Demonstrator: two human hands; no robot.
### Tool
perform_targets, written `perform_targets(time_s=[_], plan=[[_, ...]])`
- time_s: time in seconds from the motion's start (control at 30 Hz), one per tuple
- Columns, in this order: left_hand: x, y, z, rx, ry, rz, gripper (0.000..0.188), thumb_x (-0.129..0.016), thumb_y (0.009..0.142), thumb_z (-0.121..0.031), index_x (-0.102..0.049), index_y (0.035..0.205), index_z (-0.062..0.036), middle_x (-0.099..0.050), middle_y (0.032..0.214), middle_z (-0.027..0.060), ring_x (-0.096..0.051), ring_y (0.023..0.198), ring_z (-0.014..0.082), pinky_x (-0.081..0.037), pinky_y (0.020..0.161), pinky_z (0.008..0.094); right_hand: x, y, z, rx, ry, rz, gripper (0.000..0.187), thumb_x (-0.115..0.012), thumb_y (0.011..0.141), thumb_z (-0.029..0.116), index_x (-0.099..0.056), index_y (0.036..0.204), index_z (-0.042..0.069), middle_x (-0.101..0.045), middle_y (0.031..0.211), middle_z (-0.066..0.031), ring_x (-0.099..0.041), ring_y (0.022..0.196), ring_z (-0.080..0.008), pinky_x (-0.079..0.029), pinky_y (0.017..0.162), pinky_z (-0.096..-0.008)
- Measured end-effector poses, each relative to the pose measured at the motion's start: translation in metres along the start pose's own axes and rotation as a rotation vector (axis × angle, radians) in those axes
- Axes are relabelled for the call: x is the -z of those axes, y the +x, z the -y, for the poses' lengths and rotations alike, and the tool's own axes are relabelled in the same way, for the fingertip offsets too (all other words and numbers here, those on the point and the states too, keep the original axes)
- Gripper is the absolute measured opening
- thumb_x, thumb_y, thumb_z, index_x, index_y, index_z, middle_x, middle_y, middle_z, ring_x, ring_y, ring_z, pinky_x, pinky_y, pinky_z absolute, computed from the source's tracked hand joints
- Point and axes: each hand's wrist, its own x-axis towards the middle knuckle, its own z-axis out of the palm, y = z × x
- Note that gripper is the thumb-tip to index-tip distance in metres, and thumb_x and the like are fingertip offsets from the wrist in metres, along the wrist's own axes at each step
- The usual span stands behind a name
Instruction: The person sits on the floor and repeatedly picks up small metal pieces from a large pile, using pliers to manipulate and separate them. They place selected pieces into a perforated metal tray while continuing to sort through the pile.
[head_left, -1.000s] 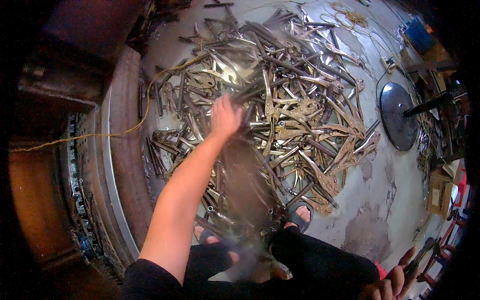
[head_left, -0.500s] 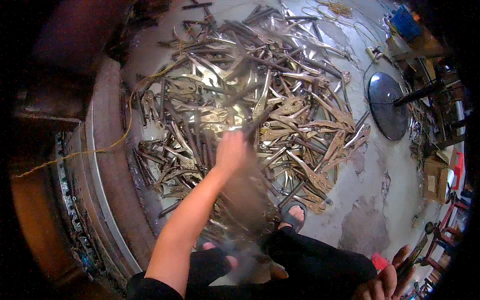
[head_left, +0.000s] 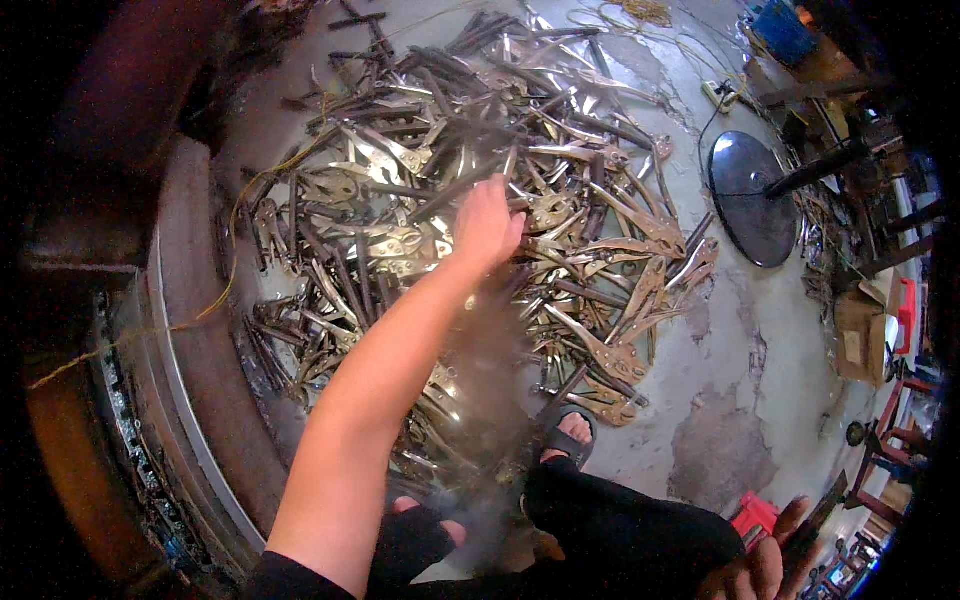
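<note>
My left hand [head_left: 488, 228] reaches into a large heap of locking pliers [head_left: 610, 355] on the floor. Its thumb stands apart from the fingers, and the fingertips touch a shiny handle and a dark grip lying in the heap. I see nothing lifted in it. Many pliers are bright metal with dark handles, crossed over one another at all angles. Low on the right, my right hand [head_left: 752, 572] rests beside my knee, partly cut off by the lower edge. Its fingers are spread and no object shows in them.
A round black base [head_left: 752, 200] with a pole stands right of the heap. A yellow cord [head_left: 232, 270] runs along the left, beside a metal-edged ledge [head_left: 180, 370]. My sandalled foot [head_left: 572, 436] is at the heap's near edge. A cardboard box [head_left: 862, 338] is farther right.
My left hand has moved forward and slightly right over the heap. The whole view has shifted a little to the left. My right hand stays by the knee.
</note>
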Motion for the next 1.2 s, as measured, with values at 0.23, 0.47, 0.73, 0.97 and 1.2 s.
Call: perform_targets(time_s=[0.23,0.47,0.73,0.97,1.2], plan=[[-0.007,0.001,0.012,0.022,-0.231,-0.042,0.038,-0.069,0.091,-0.021,-0.057,0.121,-0.0005,-0.062,0.117,0.0224,-0.06,0.112,0.0424,-0.048,0.095,0.0491,0.002,-0.009,-0.003,0.007,0.095,-0.044,0.051,-0.042,0.108,0.033,-0.037,0.152,0.007,-0.058,0.096,-0.0142,-0.06,0.079,-0.0227,-0.053,0.069,-0.0357],[0.091,-0.08,0.003,0.244,-0.575,-0.251,0.03,-0.067,0.096,-0.01,-0.056,0.122,0.0012,-0.063,0.111,0.0148,-0.064,0.102,0.0245,-0.05,0.09,0.0368,-0.001,-0.015,-0.006,0.032,0.187,-0.024,0.05,-0.042,0.108,0.033,-0.038,0.151,0.007,-0.059,0.096,-0.0144,-0.061,0.08,-0.023,-0.053,0.069,-0.0355],[0.171,-0.175,-0.013,0.67,-1.148,-0.517,0.018,-0.054,0.108,-0.02,-0.048,0.118,-0.0062,-0.066,0.106,0.0109,-0.065,0.095,0.0176,-0.057,0.078,0.0325,-0.011,-0.022,-0.017,0.066,0.448,0.149,0.049,-0.042,0.108,0.032,-0.039,0.151,0.007,-0.059,0.096,-0.0146,-0.061,0.08,-0.0233,-0.054,0.069,-0.0353],[0.141,-0.285,0.015,1.137,-1.605,-0.652,0.032,-0.052,0.108,-0.029,-0.056,0.116,0.0015,-0.066,0.113,0.0134,-0.067,0.1,0.0245,-0.06,0.087,0.0367,-0.036,-0.022,-0.019,-0.03,0.451,0.263,0.049,-0.046,0.108,0.034,-0.043,0.148,0.007,-0.06,0.099,-0.0147,-0.063,0.084,-0.0225,-0.054,0.069,-0.0334],[0.102,-0.353,-0.014,1.457,-1.531,-0.56,0.023,-0.052,0.108,-0.023,-0.061,0.116,-0.003,-0.068,0.111,0.0084,-0.066,0.099,0.0187,-0.058,0.082,0.0309,-0.041,-0.039,-0.025,0.109,0.466,0.109,0.058,-0.035,0.112,0.036,-0.024,0.16,0.005,-0.041,0.078,-0.0035,-0.044,0.054,-0.0122,-0.041,0.049,-0.0303]])
